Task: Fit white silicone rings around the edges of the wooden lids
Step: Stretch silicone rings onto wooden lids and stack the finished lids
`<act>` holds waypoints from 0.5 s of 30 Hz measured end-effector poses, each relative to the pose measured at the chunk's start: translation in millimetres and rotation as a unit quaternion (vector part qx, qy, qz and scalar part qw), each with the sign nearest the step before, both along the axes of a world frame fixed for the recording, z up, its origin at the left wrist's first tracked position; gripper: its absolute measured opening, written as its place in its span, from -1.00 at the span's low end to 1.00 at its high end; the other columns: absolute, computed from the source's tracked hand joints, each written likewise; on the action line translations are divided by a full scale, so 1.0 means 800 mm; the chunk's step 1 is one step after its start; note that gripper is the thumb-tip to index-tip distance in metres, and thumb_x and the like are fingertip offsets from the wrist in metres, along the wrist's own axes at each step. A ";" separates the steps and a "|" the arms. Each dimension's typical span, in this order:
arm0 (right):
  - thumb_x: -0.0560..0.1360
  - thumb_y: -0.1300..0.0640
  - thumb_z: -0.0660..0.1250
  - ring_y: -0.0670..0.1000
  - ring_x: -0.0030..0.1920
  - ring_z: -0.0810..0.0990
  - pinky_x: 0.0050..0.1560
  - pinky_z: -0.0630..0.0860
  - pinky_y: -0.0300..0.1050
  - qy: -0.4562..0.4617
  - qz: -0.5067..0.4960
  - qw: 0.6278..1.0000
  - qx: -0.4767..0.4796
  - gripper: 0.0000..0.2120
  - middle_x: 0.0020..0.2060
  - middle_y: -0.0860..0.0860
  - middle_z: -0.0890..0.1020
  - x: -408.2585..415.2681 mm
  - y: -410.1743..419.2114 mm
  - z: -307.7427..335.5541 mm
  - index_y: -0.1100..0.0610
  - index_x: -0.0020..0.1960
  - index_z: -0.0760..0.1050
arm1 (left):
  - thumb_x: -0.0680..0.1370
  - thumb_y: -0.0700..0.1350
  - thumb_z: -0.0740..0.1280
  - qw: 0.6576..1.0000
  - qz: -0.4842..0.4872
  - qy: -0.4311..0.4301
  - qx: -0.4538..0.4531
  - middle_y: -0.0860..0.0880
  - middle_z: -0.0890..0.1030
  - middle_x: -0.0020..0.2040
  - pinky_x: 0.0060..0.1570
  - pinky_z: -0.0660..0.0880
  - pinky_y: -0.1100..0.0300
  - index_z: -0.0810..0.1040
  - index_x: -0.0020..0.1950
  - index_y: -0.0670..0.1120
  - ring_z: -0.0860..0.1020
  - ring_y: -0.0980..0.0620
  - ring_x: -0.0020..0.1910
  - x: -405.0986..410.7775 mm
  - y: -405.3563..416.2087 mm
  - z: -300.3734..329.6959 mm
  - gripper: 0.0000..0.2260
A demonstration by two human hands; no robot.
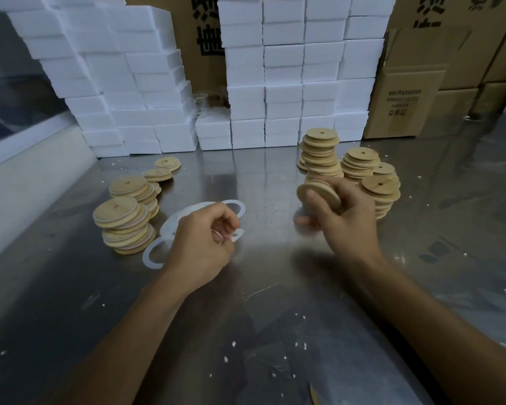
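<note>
My right hand (341, 217) grips a round wooden lid (316, 192) on edge, thumb on its face, above the steel table. My left hand (200, 244) pinches a white silicone ring (236, 234) with curled fingers. Under and beside that hand lie several loose white rings (152, 255) on the table. Stacks of wooden lids (123, 220) stand at the left, some showing a pale band at the rim. More stacks of bare wooden lids (360, 165) with centre holes stand at the right, behind my right hand.
A steel table (260, 302) carries white foam crumbs. White foam boxes (284, 92) are stacked along the back, with cardboard cartons (406, 103) at the right. Two single lids (167, 164) lie at the back left.
</note>
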State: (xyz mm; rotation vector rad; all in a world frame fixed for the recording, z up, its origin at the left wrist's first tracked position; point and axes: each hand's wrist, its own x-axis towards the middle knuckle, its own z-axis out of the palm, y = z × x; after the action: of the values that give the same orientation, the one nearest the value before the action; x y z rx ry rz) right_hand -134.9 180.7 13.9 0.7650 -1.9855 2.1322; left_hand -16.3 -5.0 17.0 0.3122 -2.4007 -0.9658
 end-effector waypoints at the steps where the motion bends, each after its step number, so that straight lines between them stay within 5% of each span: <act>1: 0.53 0.25 0.40 0.00 -0.21 0.73 -0.25 0.68 -0.06 -0.045 0.024 0.999 -0.015 -0.82 -0.15 -0.01 0.69 0.002 -0.004 -0.001 0.21 0.13 0.57 | 0.38 -0.44 0.42 1.000 -0.010 -0.005 0.004 0.07 0.59 -0.23 -0.22 0.51 0.29 0.54 -0.21 0.05 0.56 0.09 -0.25 0.000 0.001 -0.001 -0.64; 6: 0.52 0.16 0.43 0.04 -0.07 0.72 -0.11 0.66 -0.13 -0.112 0.050 0.992 -0.016 -0.91 -0.04 0.10 0.71 0.003 -0.012 -0.015 0.18 -0.08 0.66 | 0.40 -0.40 0.47 0.996 -0.008 -0.021 0.086 0.03 0.63 -0.20 -0.16 0.64 0.09 0.57 -0.21 0.02 0.65 -0.05 -0.23 0.000 -0.004 -0.001 -0.69; 9: 0.47 0.26 0.46 0.04 0.20 0.59 0.11 0.62 0.05 -0.057 0.010 0.996 0.069 -0.83 0.25 0.04 0.55 -0.001 -0.015 -0.021 0.14 0.06 0.65 | 0.42 -0.36 0.48 0.997 0.013 -0.019 0.067 0.06 0.66 -0.16 -0.09 0.63 0.02 0.58 -0.18 0.05 0.65 -0.02 -0.21 0.000 -0.005 0.000 -0.71; 11: 0.44 0.27 0.50 0.06 0.26 0.54 0.21 0.56 0.15 -0.043 0.015 0.995 0.089 -0.63 0.23 -0.02 0.53 -0.003 -0.014 -0.021 0.08 0.21 0.58 | 0.46 -0.32 0.45 0.999 0.033 -0.033 -0.005 0.02 0.66 -0.07 -0.03 0.62 0.04 0.59 -0.09 0.05 0.62 0.01 -0.16 0.001 -0.004 -0.001 -0.75; 15: 0.45 0.25 0.50 0.08 0.15 0.59 -0.11 0.67 0.03 -0.033 0.036 0.996 0.078 -0.57 0.14 -0.10 0.53 0.003 -0.011 -0.020 -0.04 0.22 0.49 | 0.52 -0.29 0.40 0.997 0.035 -0.013 -0.070 0.03 0.63 -0.12 -0.02 0.58 0.14 0.64 0.03 -0.05 0.57 0.08 -0.16 0.000 -0.001 -0.002 -0.83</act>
State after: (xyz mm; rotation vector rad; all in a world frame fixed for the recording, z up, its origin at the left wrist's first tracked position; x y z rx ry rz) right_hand -132.8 172.0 -2.4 0.8109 -2.2125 2.0836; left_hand -16.2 -6.1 15.4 0.3558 -2.4501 -0.7626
